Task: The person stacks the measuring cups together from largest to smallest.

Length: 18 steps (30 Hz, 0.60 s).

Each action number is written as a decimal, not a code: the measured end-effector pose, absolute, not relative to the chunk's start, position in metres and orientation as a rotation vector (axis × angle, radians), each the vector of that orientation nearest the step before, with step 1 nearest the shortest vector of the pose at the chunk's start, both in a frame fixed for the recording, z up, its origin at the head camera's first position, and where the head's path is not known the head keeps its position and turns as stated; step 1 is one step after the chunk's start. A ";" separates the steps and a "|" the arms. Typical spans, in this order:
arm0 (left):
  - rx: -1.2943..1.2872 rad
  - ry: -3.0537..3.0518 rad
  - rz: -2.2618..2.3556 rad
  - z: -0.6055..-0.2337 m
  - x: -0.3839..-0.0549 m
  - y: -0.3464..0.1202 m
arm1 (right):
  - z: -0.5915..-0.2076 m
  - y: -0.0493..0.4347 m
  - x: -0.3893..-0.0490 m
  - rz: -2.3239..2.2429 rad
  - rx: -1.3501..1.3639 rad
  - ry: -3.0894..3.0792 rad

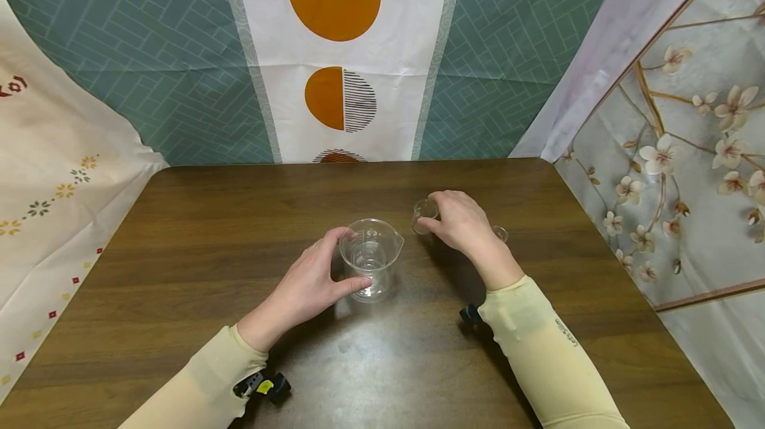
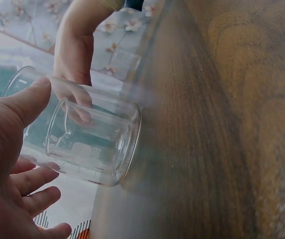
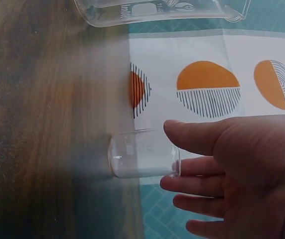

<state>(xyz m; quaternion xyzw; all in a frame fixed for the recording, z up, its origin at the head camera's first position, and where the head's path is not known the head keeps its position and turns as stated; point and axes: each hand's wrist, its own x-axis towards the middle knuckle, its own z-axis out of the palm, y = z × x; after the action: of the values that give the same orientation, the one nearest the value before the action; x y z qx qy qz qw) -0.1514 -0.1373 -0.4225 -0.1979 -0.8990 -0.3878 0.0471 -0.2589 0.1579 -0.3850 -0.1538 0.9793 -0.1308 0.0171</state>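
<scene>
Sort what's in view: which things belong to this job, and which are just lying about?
Likely in the job:
Large clear glass beaker, at left hand
Smaller clear glass beaker nested inside it
Small clear glass beaker, at right hand

Just about:
Round clear glass rim beside the right wrist, role unclear
Teal, white and orange patterned cloth
White flowered cloth

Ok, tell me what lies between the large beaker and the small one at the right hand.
The head view shows just bare tabletop between the large beaker and the small beaker.
</scene>
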 end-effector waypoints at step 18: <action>-0.591 -2.749 -1.182 -0.424 -0.152 -0.137 | -0.392 0.160 -0.265 -0.482 -0.433 3.055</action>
<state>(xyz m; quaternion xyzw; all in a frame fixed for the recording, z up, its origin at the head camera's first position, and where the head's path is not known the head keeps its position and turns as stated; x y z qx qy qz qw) -0.1517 -0.1374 -0.4239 -0.1936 -0.9003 -0.3871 0.0456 -0.2648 0.1605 -0.3924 -0.1388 0.9782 -0.1543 0.0095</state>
